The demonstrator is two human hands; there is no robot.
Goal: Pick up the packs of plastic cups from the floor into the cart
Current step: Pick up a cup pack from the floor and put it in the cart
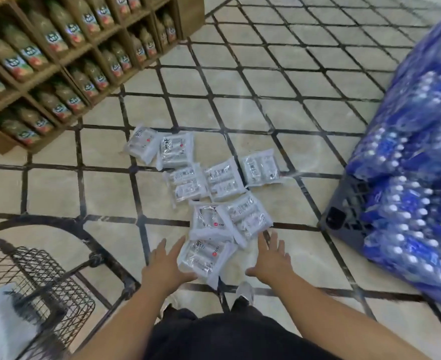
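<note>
Packs of plastic cups (201, 183): lay strewn flat on the floor (292, 113), fanning away beyond the fingertips. Nearest pack (204, 258): sat between both hands, long side running roughly forward and tilted a little rightward. Left hand (166, 263): spread, fingers straight, against that pack's left edge, seemingly touching. Right hand (271, 258): splayed just as wide, held nothing, stood just off the right side with a gap. Judged the left nearer. Likely needed closing in from both sides, then swinging leftward to the cart (37, 281), outboard of the left hand.
</note>
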